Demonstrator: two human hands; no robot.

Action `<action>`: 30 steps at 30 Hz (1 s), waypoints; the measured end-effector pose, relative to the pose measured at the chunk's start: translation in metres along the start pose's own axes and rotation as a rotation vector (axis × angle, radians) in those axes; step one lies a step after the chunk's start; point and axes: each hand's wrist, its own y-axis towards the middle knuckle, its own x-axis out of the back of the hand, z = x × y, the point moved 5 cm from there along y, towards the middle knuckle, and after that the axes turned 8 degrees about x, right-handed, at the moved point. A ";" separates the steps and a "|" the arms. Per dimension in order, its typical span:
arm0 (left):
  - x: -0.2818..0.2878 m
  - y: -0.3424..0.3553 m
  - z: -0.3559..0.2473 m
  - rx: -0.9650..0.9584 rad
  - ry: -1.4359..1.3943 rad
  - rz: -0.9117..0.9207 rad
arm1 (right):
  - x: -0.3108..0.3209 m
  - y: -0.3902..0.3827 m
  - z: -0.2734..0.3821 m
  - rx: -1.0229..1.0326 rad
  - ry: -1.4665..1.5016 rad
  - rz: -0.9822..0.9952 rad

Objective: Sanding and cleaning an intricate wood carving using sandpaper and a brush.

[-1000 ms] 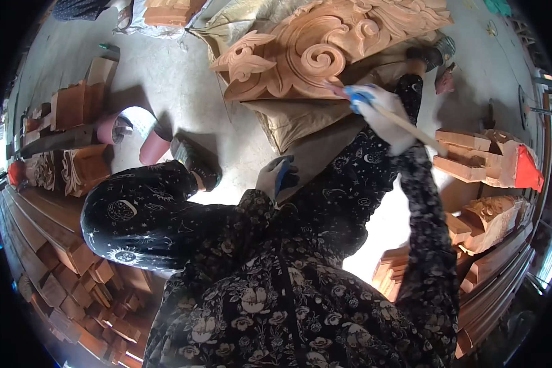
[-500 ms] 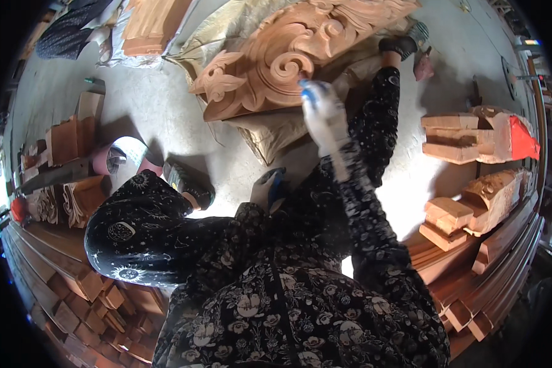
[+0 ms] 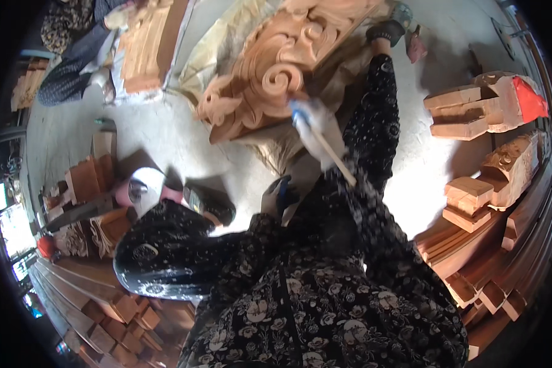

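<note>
A carved wooden panel [image 3: 251, 92] with scrolls and leaves lies ahead of me on a crumpled tan sheet [image 3: 275, 156]. My right hand [image 3: 319, 132], in a white glove with blue on the fingers, is closed round a stick-handled tool [image 3: 337, 161]. Its thin pale handle points back toward my forearm. The tool's far end is at the panel's near right edge, by the large scroll, too blurred to make out. My left hand [image 3: 277, 197], gloved in white and dark blue, is low by my legs, short of the sheet. Its fingers look loosely apart, with nothing visible in them.
Wooden blocks [image 3: 466, 113], one with a red cloth [image 3: 529, 100], stand at the right above long boards [image 3: 503, 276]. Timber pieces [image 3: 126, 313] are stacked lower left. A pink-and-white roll [image 3: 147, 186] is near my left knee. Another person [image 3: 73, 73] works at the far left beside planks [image 3: 150, 46].
The whole view has shifted, bringing more of the other person into sight. My right hand has turned, so the tool's handle shows more clearly. The left hand stays low by my legs.
</note>
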 end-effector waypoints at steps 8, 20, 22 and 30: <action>-0.021 0.014 -0.002 0.095 0.000 0.031 | 0.051 0.033 -0.005 -0.336 0.221 -0.152; -0.017 0.012 -0.018 -0.046 -0.004 -0.006 | 0.054 0.060 0.011 -0.169 0.454 -0.028; -0.025 0.016 -0.031 -0.211 0.238 0.034 | 0.045 0.100 0.001 0.005 0.335 -0.125; -0.004 0.010 -0.020 -0.024 -0.076 -0.065 | -0.003 0.018 -0.003 -0.111 0.312 0.114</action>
